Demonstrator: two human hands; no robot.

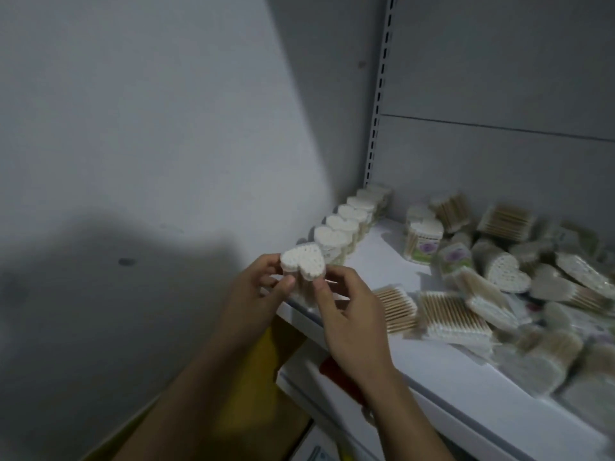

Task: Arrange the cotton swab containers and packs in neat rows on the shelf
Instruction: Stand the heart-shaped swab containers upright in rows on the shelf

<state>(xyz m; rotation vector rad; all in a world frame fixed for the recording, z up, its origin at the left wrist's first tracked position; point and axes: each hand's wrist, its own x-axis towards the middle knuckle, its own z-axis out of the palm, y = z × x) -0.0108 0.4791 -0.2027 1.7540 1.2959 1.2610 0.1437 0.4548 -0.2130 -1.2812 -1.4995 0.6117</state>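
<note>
A heart-shaped container of cotton swabs [303,262] stands upright at the shelf's front left corner. My left hand [256,291] grips its left side and my right hand [349,314] grips its right side. Behind it a row of heart-shaped containers [349,224] runs back along the left wall to the shelf's rear. To the right, a loose heap of heart containers [506,267] and flat packs of wooden-stick swabs [449,319] lies jumbled across the white shelf [376,257].
A grey wall closes the left side and a slotted upright [379,94] stands at the back corner. A lower white shelf [299,380] and a yellow object [263,354] show beneath my arms. A bare strip of shelf lies between the row and the heap.
</note>
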